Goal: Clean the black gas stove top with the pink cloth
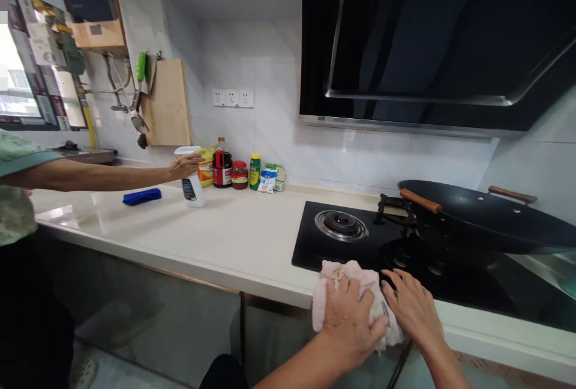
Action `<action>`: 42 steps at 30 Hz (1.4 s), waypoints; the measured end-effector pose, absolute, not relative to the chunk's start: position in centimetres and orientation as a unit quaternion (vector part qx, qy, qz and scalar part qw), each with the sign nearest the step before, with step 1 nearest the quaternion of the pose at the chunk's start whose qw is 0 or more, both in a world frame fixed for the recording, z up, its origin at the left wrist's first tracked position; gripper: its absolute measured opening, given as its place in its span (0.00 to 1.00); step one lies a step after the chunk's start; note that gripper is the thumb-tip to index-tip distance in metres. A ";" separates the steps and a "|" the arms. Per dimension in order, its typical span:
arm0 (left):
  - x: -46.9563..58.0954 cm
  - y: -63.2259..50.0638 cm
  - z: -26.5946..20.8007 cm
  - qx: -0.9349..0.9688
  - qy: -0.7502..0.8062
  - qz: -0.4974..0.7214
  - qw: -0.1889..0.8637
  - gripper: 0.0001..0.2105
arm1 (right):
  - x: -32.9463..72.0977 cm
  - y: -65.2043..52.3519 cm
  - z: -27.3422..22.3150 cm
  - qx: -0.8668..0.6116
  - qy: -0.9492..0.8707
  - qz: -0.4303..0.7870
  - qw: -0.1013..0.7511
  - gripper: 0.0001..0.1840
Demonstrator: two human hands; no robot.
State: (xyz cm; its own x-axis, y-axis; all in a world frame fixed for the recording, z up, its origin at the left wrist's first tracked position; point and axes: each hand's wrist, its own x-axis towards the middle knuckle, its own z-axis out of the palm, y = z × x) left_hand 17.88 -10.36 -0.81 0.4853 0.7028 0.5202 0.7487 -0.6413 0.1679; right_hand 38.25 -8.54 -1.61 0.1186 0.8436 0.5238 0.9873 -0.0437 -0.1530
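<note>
My left hand point(351, 320) is curled over a crumpled pale pink cloth point(330, 275) at the counter's front edge, its fingers pressed into the fabric. The cloth overlaps the front rim of the black gas stove point(315, 245), and part of it hangs over the edge. Just to the right, my right hand point(414, 305) lies palm down with fingers stretched out, over the stove's front edge and beside the cloth. Whether its fingertips touch the cloth is unclear.
At left, another person's hand point(184, 167) grips a white spray bottle point(193, 191). A folded blue cloth point(142, 197) lies nearby. Sauce bottles and jars point(222, 167) line the wall. A large wok point(477, 215) sits on the right burner, under a black range hood point(405, 47).
</note>
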 end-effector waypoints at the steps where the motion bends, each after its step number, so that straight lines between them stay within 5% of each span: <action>1: 17.8 -10.1 -0.8 -0.869 -0.409 -0.276 0.046 0.22 | 38.3 -8.5 -1.7 -0.704 -0.649 -0.148 0.246 0.28; 15: -2.4 -9.2 1.7 -0.771 -0.560 -0.282 0.114 0.21 | 38.3 -8.6 -1.5 -0.702 -0.652 -0.138 0.251 0.28; 21: -9.9 -7.1 4.1 -0.751 -0.630 -0.194 0.001 0.28 | 38.1 -8.5 -1.6 -0.706 -0.650 -0.137 0.246 0.28; 42: -10.1 3.0 6.4 -0.707 -0.703 -0.005 0.078 0.47 | 37.6 -8.4 -2.1 -0.671 -0.645 -0.211 0.301 0.24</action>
